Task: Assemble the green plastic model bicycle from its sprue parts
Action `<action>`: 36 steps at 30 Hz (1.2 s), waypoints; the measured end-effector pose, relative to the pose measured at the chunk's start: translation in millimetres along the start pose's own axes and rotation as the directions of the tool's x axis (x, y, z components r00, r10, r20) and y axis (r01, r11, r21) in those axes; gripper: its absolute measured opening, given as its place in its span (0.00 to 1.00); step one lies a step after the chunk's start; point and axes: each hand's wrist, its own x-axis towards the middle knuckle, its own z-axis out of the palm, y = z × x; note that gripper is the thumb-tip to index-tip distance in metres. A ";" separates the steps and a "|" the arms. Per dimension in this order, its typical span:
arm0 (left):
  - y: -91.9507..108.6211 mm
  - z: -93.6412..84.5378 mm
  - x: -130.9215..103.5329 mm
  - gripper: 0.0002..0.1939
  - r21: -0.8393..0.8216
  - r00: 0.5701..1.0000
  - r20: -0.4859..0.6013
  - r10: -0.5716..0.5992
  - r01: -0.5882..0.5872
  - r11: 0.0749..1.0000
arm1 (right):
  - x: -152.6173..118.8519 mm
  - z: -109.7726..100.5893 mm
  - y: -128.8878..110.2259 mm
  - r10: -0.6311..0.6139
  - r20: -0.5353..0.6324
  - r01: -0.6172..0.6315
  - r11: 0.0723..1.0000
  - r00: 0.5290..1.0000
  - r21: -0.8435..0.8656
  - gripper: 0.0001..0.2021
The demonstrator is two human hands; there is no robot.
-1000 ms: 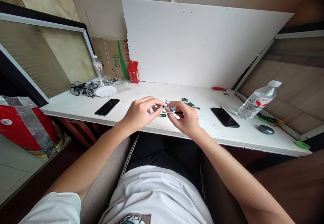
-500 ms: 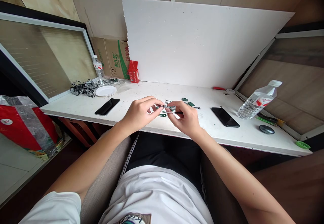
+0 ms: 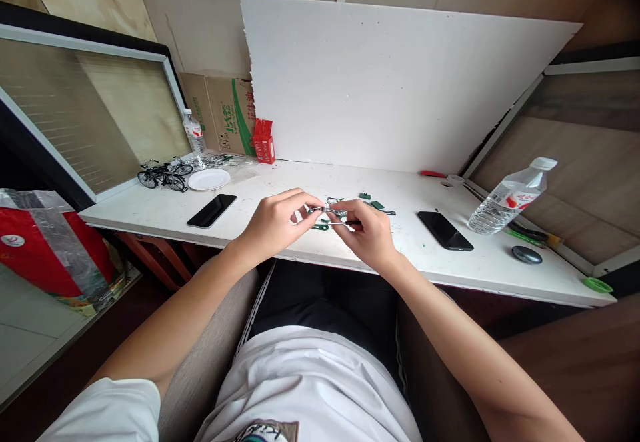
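Note:
Over the table's front edge, my left hand (image 3: 277, 222) pinches a small dark-and-silver part (image 3: 316, 210) between thumb and fingertips. Its exact kind is too small to make out. My right hand (image 3: 371, 232) is closed around a slim screwdriver (image 3: 353, 223) with a black handle, its thin silver shaft pointing left below the part. The right thumb and forefinger tips meet at the part's right end. Beneath and behind the hands lie small green pieces (image 3: 321, 227) and a dark green block (image 3: 377, 205), partly hidden by the fingers.
Phones lie at left (image 3: 212, 211) and right (image 3: 445, 231). A water bottle (image 3: 510, 199) and a mouse-like dark oval (image 3: 527, 255) stand farther right. At the left are miniature black bicycles (image 3: 165, 174) and a white plate (image 3: 209, 179). A white board (image 3: 400, 89) leans behind.
Almost nothing differs; both hands keep their hold on the small part and the screwdriver, with only a slight shift at the fingertips.

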 end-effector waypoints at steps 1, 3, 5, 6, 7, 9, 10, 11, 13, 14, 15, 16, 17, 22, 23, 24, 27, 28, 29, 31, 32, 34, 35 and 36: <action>-0.1 0.0 0.0 0.05 -0.001 1.000 0.001 0.000 0.000 1.000 | 0.0 0.1 0.1 -0.001 -0.002 0.001 1.000 1.000 0.000 0.05; -0.1 -0.1 -0.1 0.05 -0.004 1.000 0.005 -0.002 0.002 1.000 | 0.0 0.4 0.1 0.000 -0.004 0.000 1.000 1.000 -0.004 0.05; 0.2 -0.2 -0.1 0.05 -0.005 1.000 0.008 -0.003 0.003 1.000 | -0.1 0.8 -0.2 0.006 0.000 -0.006 1.000 1.000 -0.010 0.05; 0.5 -0.3 -0.1 0.05 -0.004 1.000 0.007 -0.003 0.003 1.000 | -0.2 0.9 -0.4 0.010 0.002 -0.009 1.000 1.000 -0.012 0.05; 0.7 -0.5 0.0 0.05 -0.001 1.000 0.007 -0.004 0.004 1.000 | -0.3 1.0 -0.6 0.013 0.006 -0.013 1.000 1.000 -0.013 0.04; 1.4 -0.7 0.1 0.05 0.007 1.000 0.006 -0.007 0.007 1.000 | -0.5 0.9 -1.1 0.018 0.010 -0.018 1.000 1.000 -0.011 0.04; 1.6 -0.8 0.1 0.05 0.008 1.000 0.006 -0.009 0.009 1.000 | -0.5 0.8 -1.3 0.021 0.011 -0.021 1.000 1.000 -0.010 0.04; 1.9 -0.9 0.2 0.05 0.008 1.000 0.009 -0.012 0.012 1.000 | -0.5 0.6 -1.5 0.022 0.012 -0.022 1.000 1.000 -0.007 0.04; 2.3 -1.0 0.1 0.05 0.009 1.000 0.016 -0.019 0.019 1.000 | -0.2 0.2 -1.9 0.021 0.012 -0.021 1.000 1.000 -0.002 0.04; 2.4 -0.9 0.0 0.05 0.009 1.000 0.016 -0.023 0.023 1.000 | 0.0 -0.1 -2.0 0.018 0.012 -0.018 1.000 1.000 0.001 0.04; 2.4 -0.8 -0.2 0.06 0.011 1.000 0.016 -0.027 0.027 1.000 | 0.2 -0.3 -2.2 0.015 0.013 -0.015 1.000 1.000 0.004 0.04; 2.3 -0.6 -0.4 0.06 0.012 0.999 0.016 -0.032 0.031 0.999 | 0.4 -0.5 -2.3 0.012 0.012 -0.012 1.000 1.000 0.006 0.04; 2.1 -0.4 -0.7 0.07 0.013 0.999 0.015 -0.037 0.036 0.999 | 0.5 -0.6 -2.4 0.010 0.012 -0.010 1.000 1.000 0.009 0.04; 1.5 0.1 -1.2 0.08 0.013 0.999 0.011 -0.052 0.052 0.999 | 0.4 -0.5 -2.7 0.020 0.013 -0.020 1.000 1.000 0.014 0.04; 1.5 0.1 -1.1 0.07 0.015 0.999 0.011 -0.051 0.051 0.999 | 0.3 -0.4 -2.7 0.026 0.018 -0.026 1.000 1.000 0.012 0.04; 1.6 0.0 -0.9 0.06 0.017 0.999 0.013 -0.048 0.048 0.999 | 0.2 -0.3 -2.6 0.032 0.021 -0.032 0.999 0.999 0.009 0.04; 1.9 -0.6 -0.5 0.04 0.021 0.999 0.019 -0.038 0.037 0.999 | -0.3 -0.2 -1.9 0.037 0.025 -0.037 0.999 0.999 0.009 0.04; 2.0 -0.8 -0.4 0.04 0.023 0.999 0.022 -0.037 0.036 0.999 | -0.6 -0.1 -1.6 0.038 0.024 -0.038 0.999 0.999 0.009 0.04; 2.0 -1.0 -0.4 0.04 0.024 0.999 0.024 -0.037 0.036 0.999 | -0.8 -0.1 -1.3 0.037 0.023 -0.038 0.999 0.999 0.009 0.05; 2.0 -1.2 -0.6 0.04 0.025 0.999 0.028 -0.037 0.036 0.999 | -1.4 0.1 -0.8 0.032 0.025 -0.033 0.999 0.999 0.013 0.06; 1.9 -1.2 -0.7 0.04 0.024 0.999 0.031 -0.036 0.035 0.999 | -1.6 0.1 -0.7 0.029 0.027 -0.029 0.999 0.999 0.015 0.07; 1.8 -1.1 -0.9 0.04 0.025 0.999 0.033 -0.036 0.035 0.999 | -2.0 0.3 -0.9 0.023 0.030 -0.023 1.000 0.999 0.018 0.07; 1.8 -1.0 -0.9 0.04 0.027 0.999 0.036 -0.037 0.036 0.999 | -2.1 0.3 -1.2 0.021 0.031 -0.022 1.000 0.999 0.017 0.08; 1.7 -0.8 -1.0 0.04 0.031 0.999 0.037 -0.038 0.036 0.999 | -2.1 0.3 -1.6 0.019 0.031 -0.020 1.000 0.999 0.014 0.08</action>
